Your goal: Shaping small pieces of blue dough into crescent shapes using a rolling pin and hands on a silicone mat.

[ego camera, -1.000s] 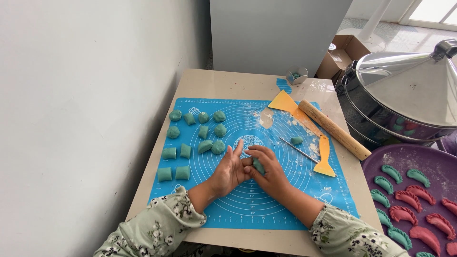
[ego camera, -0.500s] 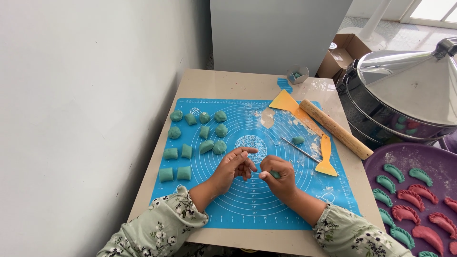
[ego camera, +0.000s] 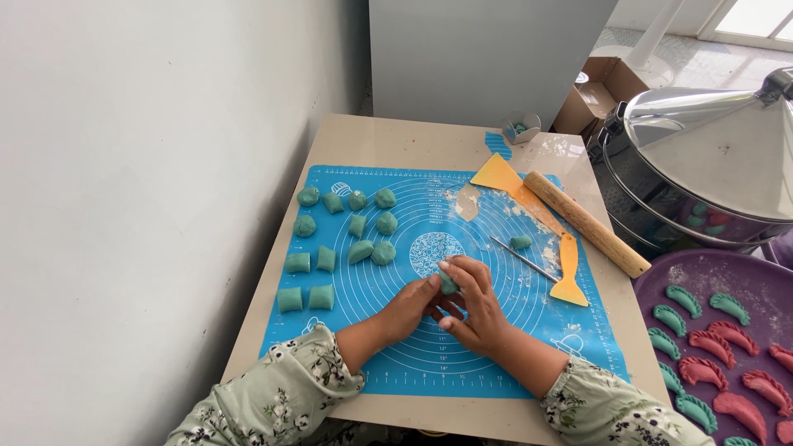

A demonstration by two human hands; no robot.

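Observation:
My left hand (ego camera: 409,307) and my right hand (ego camera: 474,304) meet over the middle of a blue silicone mat (ego camera: 372,347), both pinching one small teal dough piece (ego camera: 448,285) between the fingertips. Several more teal dough lumps (ego camera: 360,225) lie in rows on the mat's left side. One loose dough bit (ego camera: 520,242) sits beside a thin metal rod (ego camera: 522,258) to the right of my hands.
A wooden rolling pin (ego camera: 585,221) and two orange scrapers (ego camera: 570,271) lie at the mat's right. A purple tray (ego camera: 764,285) with teal and pink dumplings stands at right, a steel steamer (ego camera: 702,165) behind it. A wall runs along the left.
My hands parted half a second ago, then came back together, fingertips now closed on the dough piece slightly lower on the mat.

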